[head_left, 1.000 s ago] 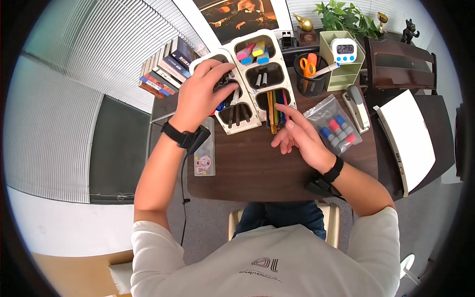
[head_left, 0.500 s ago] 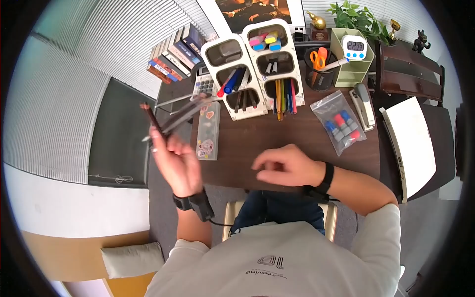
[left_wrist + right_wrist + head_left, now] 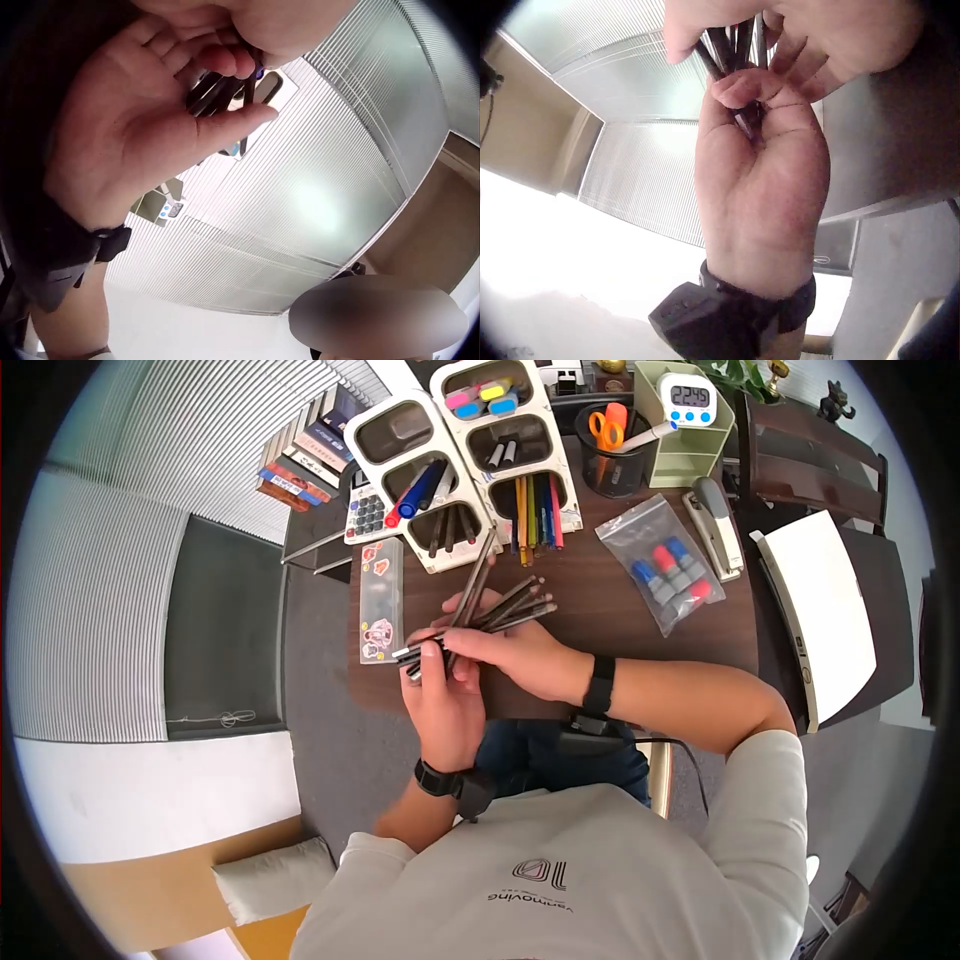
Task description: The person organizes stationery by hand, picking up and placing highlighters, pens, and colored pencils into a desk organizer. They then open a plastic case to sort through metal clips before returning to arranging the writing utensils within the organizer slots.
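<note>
Close in front of the body, my left hand (image 3: 447,710) grips a loose bundle of thin dark pencils (image 3: 505,610), thumb along the lower ends. From the other side my right hand (image 3: 535,663) holds the same bundle, its thumb laid across it and some fingers behind. The pencils fan out up and to the right, one standing steeper than the others. In the right wrist view, dark shafts (image 3: 742,46) show between the two hands. The left wrist view shows the right thumb (image 3: 232,129) extended beside the pencils; the fingers partly hide them.
White organizers (image 3: 425,555) stand beyond the hands, with markers, highlighters, coloured pencils (image 3: 535,520) and more dark pencils. A stickered clear box (image 3: 381,605) lies left. A zip bag of markers (image 3: 660,560), stapler (image 3: 714,530) and mesh cup (image 3: 612,472) are right.
The left hand left the organizer with dark pencils, swung out left, then came in to the middle. My right hand moved from beside the coloured pencils to meet it and took hold of the bundle.
</note>
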`<state>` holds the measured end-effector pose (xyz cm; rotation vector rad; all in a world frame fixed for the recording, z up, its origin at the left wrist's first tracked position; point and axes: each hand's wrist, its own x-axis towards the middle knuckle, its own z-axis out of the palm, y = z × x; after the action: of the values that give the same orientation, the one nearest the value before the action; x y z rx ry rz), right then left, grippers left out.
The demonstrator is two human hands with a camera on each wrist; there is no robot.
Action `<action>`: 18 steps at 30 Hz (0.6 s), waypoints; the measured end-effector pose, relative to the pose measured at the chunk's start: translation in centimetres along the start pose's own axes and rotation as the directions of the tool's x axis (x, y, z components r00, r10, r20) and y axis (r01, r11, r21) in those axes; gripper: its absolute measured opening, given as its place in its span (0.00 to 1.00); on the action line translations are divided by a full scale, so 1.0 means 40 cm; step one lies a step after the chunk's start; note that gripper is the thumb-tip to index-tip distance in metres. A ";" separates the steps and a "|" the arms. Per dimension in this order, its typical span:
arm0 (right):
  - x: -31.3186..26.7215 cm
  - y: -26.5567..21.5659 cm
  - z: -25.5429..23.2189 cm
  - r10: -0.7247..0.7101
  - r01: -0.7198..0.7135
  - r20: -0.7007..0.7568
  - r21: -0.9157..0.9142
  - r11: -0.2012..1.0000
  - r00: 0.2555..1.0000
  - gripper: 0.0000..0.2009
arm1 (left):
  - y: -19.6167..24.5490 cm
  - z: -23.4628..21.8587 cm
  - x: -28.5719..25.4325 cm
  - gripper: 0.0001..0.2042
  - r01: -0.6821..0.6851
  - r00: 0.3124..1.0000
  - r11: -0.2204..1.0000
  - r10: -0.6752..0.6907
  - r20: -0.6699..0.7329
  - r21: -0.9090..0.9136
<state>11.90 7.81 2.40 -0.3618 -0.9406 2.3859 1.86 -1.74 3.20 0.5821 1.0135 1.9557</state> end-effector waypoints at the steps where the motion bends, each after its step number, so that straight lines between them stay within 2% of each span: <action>1: 0.002 0.003 -0.015 0.030 -0.028 0.045 -0.033 0.999 0.999 0.15 | -0.006 -0.011 -0.002 0.11 0.015 0.999 1.000 -0.013 0.039 -0.028; 2: 0.006 0.005 -0.021 0.025 -0.024 0.040 -0.025 0.999 0.999 0.15 | -0.010 -0.022 -0.007 0.11 0.021 0.999 1.000 -0.020 0.043 -0.021; 4: 0.013 0.010 -0.027 0.018 -0.031 0.124 0.103 0.994 0.992 0.10 | -0.006 -0.024 -0.012 0.12 0.006 0.999 0.995 -0.010 0.038 0.104; 5: 0.016 0.017 -0.030 0.023 -0.033 0.102 0.096 0.995 0.995 0.11 | -0.002 -0.028 -0.017 0.12 0.009 0.999 0.994 -0.013 0.040 0.110; 6: 0.015 0.016 -0.027 0.021 -0.032 0.101 0.102 0.994 0.995 0.11 | 0.004 -0.033 -0.025 0.12 -0.009 0.998 0.981 -0.003 0.063 0.192; 7: 0.012 0.010 -0.022 0.049 -0.056 0.045 0.160 0.986 0.998 0.11 | 0.008 -0.039 -0.034 0.12 -0.029 0.996 0.962 0.006 0.086 0.270; 8: 0.010 0.007 -0.020 0.082 -0.077 -0.010 0.216 0.973 0.997 0.11 | 0.014 -0.051 -0.040 0.12 -0.026 0.996 0.962 0.003 0.085 0.271; 10: 0.011 0.013 -0.031 0.110 -0.107 -0.003 0.206 0.973 0.994 0.11 | 0.028 -0.060 -0.042 0.12 -0.225 0.961 0.734 0.060 0.270 0.641; 11: 0.013 0.018 -0.038 0.137 -0.135 0.005 0.196 0.971 0.991 0.11 | 0.037 -0.055 -0.051 0.12 -0.277 0.955 0.599 0.087 0.284 0.751; 12: 0.015 0.022 -0.043 0.163 -0.163 0.013 0.186 0.969 0.986 0.11 | 0.043 -0.065 -0.047 0.12 -0.276 0.955 0.599 0.085 0.283 0.751; 13: 0.017 0.027 -0.044 0.163 -0.163 0.013 0.187 0.969 0.986 0.11 | 0.057 -0.084 -0.037 0.13 -0.383 0.919 0.416 0.086 0.384 0.825; 14: 0.018 0.034 -0.042 0.149 -0.148 -0.004 0.105 0.983 0.989 0.14 | 0.066 -0.095 -0.029 0.14 -0.480 0.876 0.214 0.065 0.478 0.851; 15: 0.019 0.040 -0.039 0.134 -0.134 -0.020 0.024 0.991 0.991 0.17 | 0.082 -0.076 -0.029 0.16 -0.417 0.908 0.227 0.059 0.415 0.880; 16: 0.017 0.040 -0.037 0.135 -0.134 -0.018 0.024 0.991 0.991 0.17 | 0.096 -0.062 -0.025 0.16 -0.416 0.909 0.226 0.060 0.414 0.881; 18: 0.016 0.037 -0.028 0.059 -0.059 -0.037 -0.005 0.998 0.998 0.16 | 0.126 -0.052 -0.013 0.14 -0.373 0.925 0.157 -0.010 0.379 0.914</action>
<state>11.28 7.91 0.53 -0.4400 -0.9327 2.4215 -1.66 -4.70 6.17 1.7611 2.0560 0.9876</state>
